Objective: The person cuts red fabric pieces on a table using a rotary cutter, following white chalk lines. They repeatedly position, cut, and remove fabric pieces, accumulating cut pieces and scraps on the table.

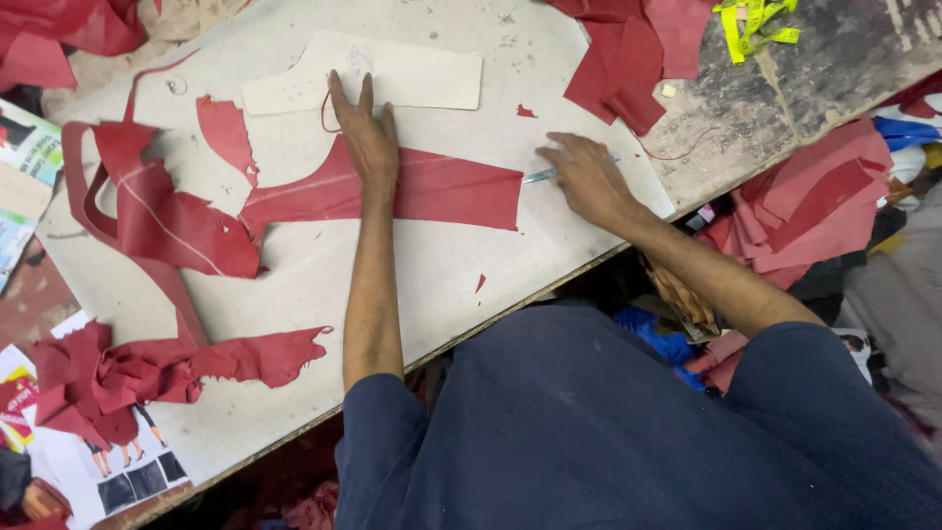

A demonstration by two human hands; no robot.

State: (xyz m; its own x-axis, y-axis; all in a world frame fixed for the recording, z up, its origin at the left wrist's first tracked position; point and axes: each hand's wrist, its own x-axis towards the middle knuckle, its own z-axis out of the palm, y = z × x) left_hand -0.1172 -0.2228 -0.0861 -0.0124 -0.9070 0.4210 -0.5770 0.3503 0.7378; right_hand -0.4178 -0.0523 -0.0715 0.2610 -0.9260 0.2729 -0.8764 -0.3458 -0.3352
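My left hand [365,137] lies flat, fingers together, pressing on the upper edge of a long red fabric piece [446,191] spread on the white cutting table [392,265]. Just beyond its fingertips lies a white paper pattern [412,79]. My right hand [589,177] rests at the fabric's right end, fingers curled around a thin light-blue pen or marker [540,176] whose tip points toward the cloth.
Red fabric offcuts [167,221] lie left of the piece, and a crumpled scrap [147,373] sits near the front edge. More red pieces [628,49] and a yellow measuring tape [751,22] are at the back right. Stacked red cloth [805,201] lies off the table's right side.
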